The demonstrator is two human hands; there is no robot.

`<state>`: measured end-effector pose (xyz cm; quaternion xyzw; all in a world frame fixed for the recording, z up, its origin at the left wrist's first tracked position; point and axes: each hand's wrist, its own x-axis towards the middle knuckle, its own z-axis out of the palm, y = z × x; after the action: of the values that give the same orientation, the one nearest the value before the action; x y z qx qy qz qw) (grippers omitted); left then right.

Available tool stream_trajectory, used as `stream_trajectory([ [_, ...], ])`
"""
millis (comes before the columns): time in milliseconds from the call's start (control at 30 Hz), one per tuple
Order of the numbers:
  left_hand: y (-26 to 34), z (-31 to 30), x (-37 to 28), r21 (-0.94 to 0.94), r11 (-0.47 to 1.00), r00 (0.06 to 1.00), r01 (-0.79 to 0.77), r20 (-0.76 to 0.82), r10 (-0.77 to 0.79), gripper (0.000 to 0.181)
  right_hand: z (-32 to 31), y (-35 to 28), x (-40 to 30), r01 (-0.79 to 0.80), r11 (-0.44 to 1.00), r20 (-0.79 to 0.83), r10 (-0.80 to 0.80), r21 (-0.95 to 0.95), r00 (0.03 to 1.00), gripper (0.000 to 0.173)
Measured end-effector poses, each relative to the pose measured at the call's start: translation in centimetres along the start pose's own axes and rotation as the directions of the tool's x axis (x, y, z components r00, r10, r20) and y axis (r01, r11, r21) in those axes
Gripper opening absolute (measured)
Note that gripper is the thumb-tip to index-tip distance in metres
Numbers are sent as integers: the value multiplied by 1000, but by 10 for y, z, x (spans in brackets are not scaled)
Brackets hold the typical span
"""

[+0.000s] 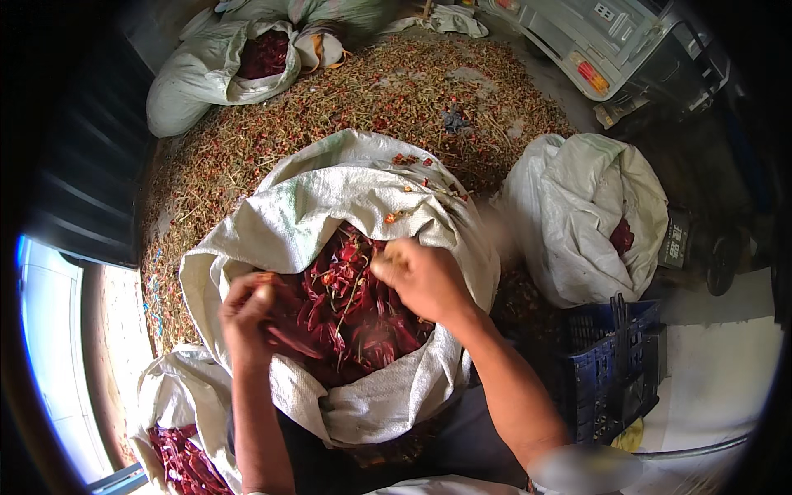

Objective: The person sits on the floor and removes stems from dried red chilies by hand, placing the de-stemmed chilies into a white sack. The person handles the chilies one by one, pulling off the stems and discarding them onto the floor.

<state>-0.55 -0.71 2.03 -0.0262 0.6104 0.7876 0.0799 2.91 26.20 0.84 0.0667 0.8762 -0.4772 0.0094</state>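
A white woven sack (346,192) stands open before me with its rim folded down. Dried red chili peppers (352,309) fill its mouth, some with thin pale stems. At the left side of the opening, my left hand (246,315) is closed on a dried chili pepper (291,340), blurred by motion; an orange stem end shows above the thumb. My right hand (424,275) is over the right side of the opening, its fingers pinched together. Blur and the fingers hide whether anything small is between them.
Stems and chili scraps (396,80) cover the floor. More sacks stand at the upper left (204,74), right (575,216) and lower left (179,383). A blue plastic crate (594,371) is at my right. A grey vehicle's rear (594,43) is at the upper right.
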Motion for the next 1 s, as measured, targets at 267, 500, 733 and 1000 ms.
stream_trajectory([
  [267,98,-189,-114,770,626,799,118,-448,401,25,12,-5,-24,188,795,424,94,-576,901,32],
  [500,40,-330,-237,728,-139,734,671,-627,261,50,25,-8,-27,293,736,563,144,-610,814,16],
  [733,23,-289,-229,646,-515,761,564,-648,22,65,5,-26,-3,119,964,204,-70,-237,976,45],
  [1000,38,-246,-222,542,-454,671,707,-717,188,66,14,-32,-9,304,932,-16,-307,199,951,49],
])
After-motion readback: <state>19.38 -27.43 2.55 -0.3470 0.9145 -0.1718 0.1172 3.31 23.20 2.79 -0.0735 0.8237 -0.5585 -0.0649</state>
